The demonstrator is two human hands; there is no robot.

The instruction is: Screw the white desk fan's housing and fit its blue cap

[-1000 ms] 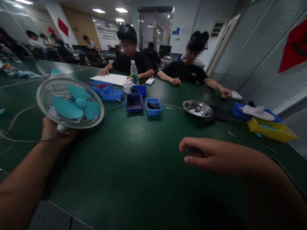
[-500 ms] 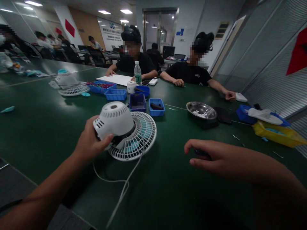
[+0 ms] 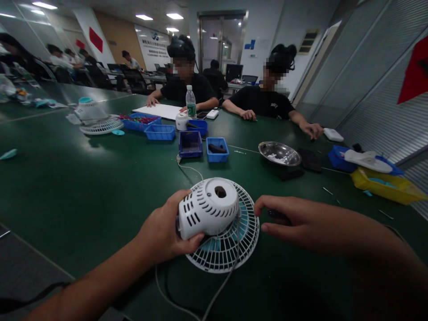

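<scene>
My left hand is wrapped round the white motor housing of a fan, thumb on the near side. The housing has vent slots and a hole in its top. Under it, the fan's round white grille faces down near the green table, with turquoise blades showing through the bars. A pale cable trails from the fan toward me. Just right of the grille, my right hand is curled round a small dark object, mostly hidden by the fingers.
Beyond the fan are a purple bin, a blue bin and a metal bowl. A yellow tray sits at right, with thin metal rods nearby. Another fan stands far left. Two people sit opposite.
My left hand has brought the fan right and nearer to me, close beside my right hand, which has hardly moved. The hand of the person at right has shifted left from a white object.
</scene>
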